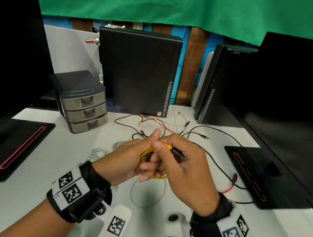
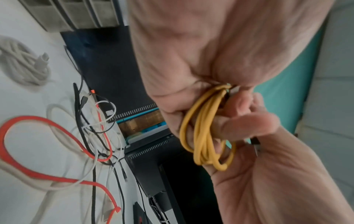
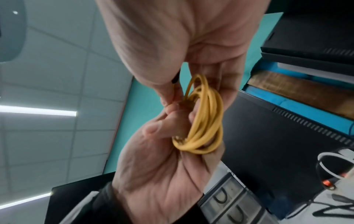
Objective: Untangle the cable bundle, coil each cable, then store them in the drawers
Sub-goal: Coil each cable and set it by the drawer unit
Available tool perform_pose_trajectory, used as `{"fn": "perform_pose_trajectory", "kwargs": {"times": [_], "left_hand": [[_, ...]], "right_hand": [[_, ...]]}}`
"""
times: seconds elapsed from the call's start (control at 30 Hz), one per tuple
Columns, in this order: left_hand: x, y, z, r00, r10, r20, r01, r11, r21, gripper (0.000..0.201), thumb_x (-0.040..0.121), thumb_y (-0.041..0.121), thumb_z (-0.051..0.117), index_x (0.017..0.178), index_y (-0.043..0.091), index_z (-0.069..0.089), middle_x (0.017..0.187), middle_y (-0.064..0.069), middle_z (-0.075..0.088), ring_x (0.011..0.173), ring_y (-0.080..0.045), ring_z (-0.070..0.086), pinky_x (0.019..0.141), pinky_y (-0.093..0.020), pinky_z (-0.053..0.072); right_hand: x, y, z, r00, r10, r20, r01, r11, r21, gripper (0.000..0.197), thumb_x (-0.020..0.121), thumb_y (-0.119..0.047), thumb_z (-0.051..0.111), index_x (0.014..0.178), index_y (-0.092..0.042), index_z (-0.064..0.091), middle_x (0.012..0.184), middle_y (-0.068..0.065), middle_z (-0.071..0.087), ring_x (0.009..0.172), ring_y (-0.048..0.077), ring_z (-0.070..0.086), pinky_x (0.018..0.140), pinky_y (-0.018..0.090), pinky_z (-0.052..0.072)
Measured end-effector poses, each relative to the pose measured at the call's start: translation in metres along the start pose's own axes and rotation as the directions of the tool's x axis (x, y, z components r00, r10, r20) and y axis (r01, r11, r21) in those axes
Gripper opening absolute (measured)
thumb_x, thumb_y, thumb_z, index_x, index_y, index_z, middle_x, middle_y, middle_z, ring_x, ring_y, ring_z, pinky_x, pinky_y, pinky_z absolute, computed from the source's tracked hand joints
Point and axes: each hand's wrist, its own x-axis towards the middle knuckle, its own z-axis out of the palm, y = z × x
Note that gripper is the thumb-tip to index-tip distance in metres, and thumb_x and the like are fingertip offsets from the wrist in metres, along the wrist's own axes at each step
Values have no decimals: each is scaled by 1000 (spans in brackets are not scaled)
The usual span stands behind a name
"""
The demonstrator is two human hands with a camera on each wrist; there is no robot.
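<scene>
Between both hands (image 1: 127,159) (image 1: 185,170), smooth round yellow cable (image 2: 205,136) loops.

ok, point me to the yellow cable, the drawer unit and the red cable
yellow cable (image 2: 205,136), left wrist view, middle of the coiled loops.
drawer unit (image 1: 85,112), head view, middle drawer front.
red cable (image 2: 38,122), left wrist view, top of the big loop.

The coiled cable (image 1: 162,176) between the hands is yellow with black plugs, and the loose cables on the white table (image 1: 32,173) are black, white and 1 orange-red (image 2: 47,125). The drawer unit (image 1: 82,101) has a dark blue-grey shell and 3 smoky, seemingly translucent grey drawers. Behind hangs a green cloth (image 1: 163,2); the wrist bands (image 1: 72,190) carry black-and-white square-patterned markers.
</scene>
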Motion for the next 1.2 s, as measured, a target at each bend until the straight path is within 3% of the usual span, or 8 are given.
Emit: {"fn": "perform_pose_trajectory", "kwargs": {"times": [0.23,0.37,0.5,0.67,0.83,0.93,1.07,1.2], "left_hand": [[6,-4,3,967,140,-213,-58,934,351,64,96,63,25,69,10,47,50,2,42,50,-16,48,62,-22,49],[11,-14,-1,979,171,-111,-147,969,200,48,99,53,40,76,13,52,57,4,40,57,-16,51,67,-24,48],[14,-16,2,953,199,-229,-179,978,105,38,99,42,43,78,11,48,54,9,42,56,-15,45,66,-27,43],[16,-16,2,925,223,-308,-209,975,76,33,107,24,38,83,8,54,57,5,40,52,-11,45,62,-26,43],[13,-16,4,923,244,-299,-250,968,20,23,105,20,40,121,11,55,56,8,38,52,-8,36,59,-21,41],[12,-16,0,934,267,-236,-273,962,8,29,101,28,43,114,12,64,58,6,35,53,-8,35,62,-25,42],[14,-15,-1,875,363,-320,-314,929,195,30,107,20,38,106,7,65,53,14,48,53,-6,44,63,-23,48],[15,-16,0,830,467,-304,-340,857,388,30,108,16,35,107,-3,57,57,18,58,54,3,55,58,-9,43]], "right_hand": [[4,6,11,988,12,-153,-20,998,-53,21,101,-25,58,85,-13,65,69,-2,65,59,16,66,56,27,53],[8,14,9,954,161,-254,-147,986,75,23,101,-25,57,84,-9,58,61,-3,59,51,6,56,53,23,46],[10,21,4,913,324,-247,-229,910,347,7,97,-19,63,99,-13,61,78,12,71,62,27,66,60,37,56],[4,22,4,890,347,-296,-199,880,432,14,95,-3,60,106,-7,68,86,13,76,76,31,72,64,31,59],[12,26,-6,808,588,-24,-436,625,648,10,96,-3,55,96,-5,65,73,16,70,58,25,66,55,30,56],[12,32,-11,778,612,144,-541,536,649,13,88,-1,61,100,-5,65,78,15,73,64,22,70,60,29,57],[6,35,-12,779,584,228,-592,564,576,30,90,-28,58,105,-5,71,103,16,75,91,24,73,71,32,58],[1,31,-8,845,505,174,-528,740,417,36,89,-34,61,112,-10,74,110,10,75,109,23,68,85,38,56]]}}
